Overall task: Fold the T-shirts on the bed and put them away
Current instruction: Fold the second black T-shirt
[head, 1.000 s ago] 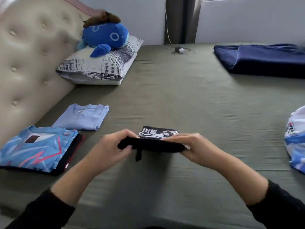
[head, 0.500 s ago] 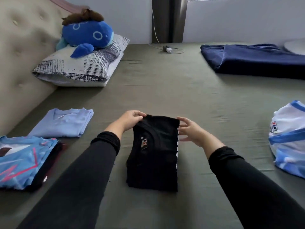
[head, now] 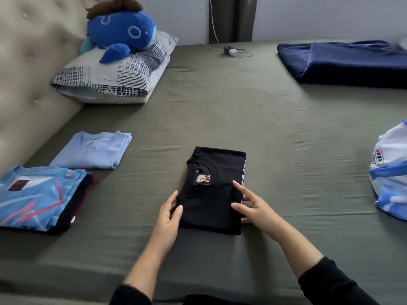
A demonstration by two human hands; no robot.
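While both forearms reach forward over the bed (head: 220, 111), the left hand (head: 168, 213) rests its loosely spread fingers against the near left edge of the folded black T-shirt (head: 214, 194), gripping nothing. Right hand (head: 253, 206) lies open, fingers extended on the shirt's right edge. Shirt lies flat mid-bed.

Folded T-shirt (head: 214, 190) mid-bed (head: 286, 133); two folded piles left (head: 92, 150); pillow (head: 114, 78) behind piles.
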